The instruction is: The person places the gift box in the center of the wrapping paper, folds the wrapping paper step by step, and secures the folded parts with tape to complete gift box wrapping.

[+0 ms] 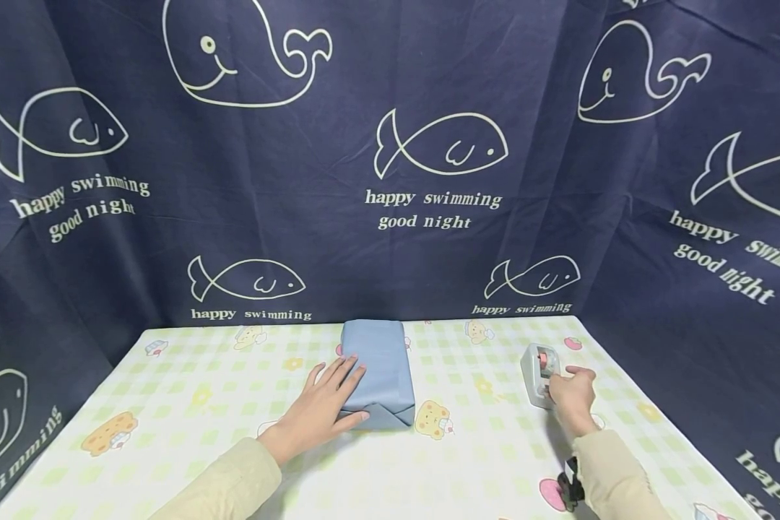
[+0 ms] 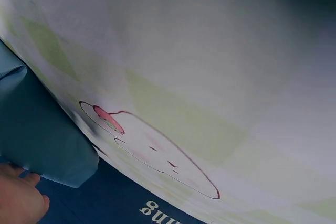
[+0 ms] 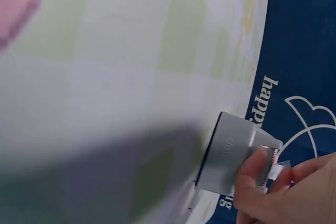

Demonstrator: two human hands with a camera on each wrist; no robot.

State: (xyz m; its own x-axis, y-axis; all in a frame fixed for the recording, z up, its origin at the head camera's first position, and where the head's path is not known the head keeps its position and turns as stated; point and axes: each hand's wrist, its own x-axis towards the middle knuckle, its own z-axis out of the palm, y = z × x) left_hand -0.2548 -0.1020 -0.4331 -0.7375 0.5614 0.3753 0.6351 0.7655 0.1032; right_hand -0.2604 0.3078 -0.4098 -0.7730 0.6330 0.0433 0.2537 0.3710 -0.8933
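A box-shaped parcel in blue wrapping [image 1: 380, 368] lies on the table, its near end folded into creased flaps. My left hand [image 1: 321, 408] rests on the parcel's left side, fingers spread and fairly straight, thumb at the near end. In the left wrist view, part of the blue parcel [image 2: 42, 124] shows above a bit of my left hand [image 2: 21, 198]. To the right stands a grey tape dispenser [image 1: 531, 375] with a reddish roll core. At its near end, my right hand [image 1: 573, 397] pinches the clear tape end [image 3: 277, 170], thumb against the dispenser [image 3: 231, 150].
A pale green checked tablecloth [image 1: 188, 433] with cartoon prints covers the table. Dark blue curtains [image 1: 338, 238] with fish and whale drawings hang behind and at both sides. A black strap device [image 1: 570, 484] sits at the right wrist.
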